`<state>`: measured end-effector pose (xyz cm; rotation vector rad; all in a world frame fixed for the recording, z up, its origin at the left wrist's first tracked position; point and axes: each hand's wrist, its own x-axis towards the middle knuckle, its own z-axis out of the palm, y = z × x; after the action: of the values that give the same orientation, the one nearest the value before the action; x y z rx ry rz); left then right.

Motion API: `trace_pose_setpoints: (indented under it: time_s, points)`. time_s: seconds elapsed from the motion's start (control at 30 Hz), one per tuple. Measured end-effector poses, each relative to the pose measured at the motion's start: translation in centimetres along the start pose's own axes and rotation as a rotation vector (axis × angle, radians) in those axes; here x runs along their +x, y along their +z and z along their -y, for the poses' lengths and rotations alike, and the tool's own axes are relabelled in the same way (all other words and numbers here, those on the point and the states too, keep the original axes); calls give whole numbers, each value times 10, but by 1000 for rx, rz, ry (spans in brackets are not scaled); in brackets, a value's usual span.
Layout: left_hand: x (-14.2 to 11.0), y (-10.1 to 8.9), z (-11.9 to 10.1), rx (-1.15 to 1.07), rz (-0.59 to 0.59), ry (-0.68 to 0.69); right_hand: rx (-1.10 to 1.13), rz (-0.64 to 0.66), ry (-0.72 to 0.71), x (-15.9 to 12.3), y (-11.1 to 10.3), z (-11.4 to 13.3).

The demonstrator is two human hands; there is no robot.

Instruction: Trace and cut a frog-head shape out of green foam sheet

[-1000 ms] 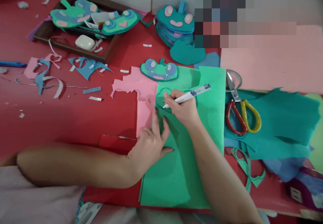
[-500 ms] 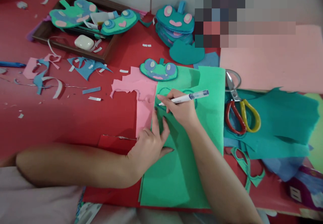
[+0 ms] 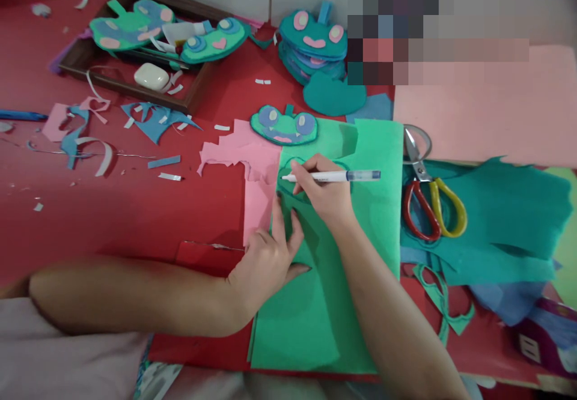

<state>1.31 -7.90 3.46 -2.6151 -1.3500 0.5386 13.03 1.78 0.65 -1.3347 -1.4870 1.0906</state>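
Between thumb and fingers my right hand (image 3: 325,191) grips a white marker pen (image 3: 332,176), its tip at the left side of a dark outline drawn on the green felt sheet (image 3: 315,322). Part of the outline is hidden under that hand. My left hand (image 3: 270,262) lies on the sheet's left edge with fingers spread, holding nothing. Just above the drawing rests a finished felt frog-like face (image 3: 283,125) with purple eyes and a pink mouth. A pink felt piece (image 3: 259,202) with a jagged edge lies to the left of the sheet.
Scissors (image 3: 421,175) with red and yellow handles lie right of the sheet on teal felt (image 3: 509,220). A wooden tray (image 3: 193,96) holds felt faces and a white case (image 3: 152,77). More faces are stacked (image 3: 313,39) at the back. Blue scraps (image 3: 155,121) litter the left side.
The marker's tip has moved slightly up and left along the outline, and its back end has swung down so the pen lies more level. My left hand stays put.
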Motion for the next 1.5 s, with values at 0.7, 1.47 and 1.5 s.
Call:
trace_pose_setpoints:
  time_s: [0.7, 1.47, 1.5]
  points:
    - [-1, 1, -1, -4, -2, -13, -70, 33, 1, -1, 1, -2]
    - [-1, -1, 1, -25, 6, -8, -90, 87, -15, 0, -1, -2]
    - [-1, -2, 1, -25, 9, -8, -91, 86, -15, 0, -1, -2]
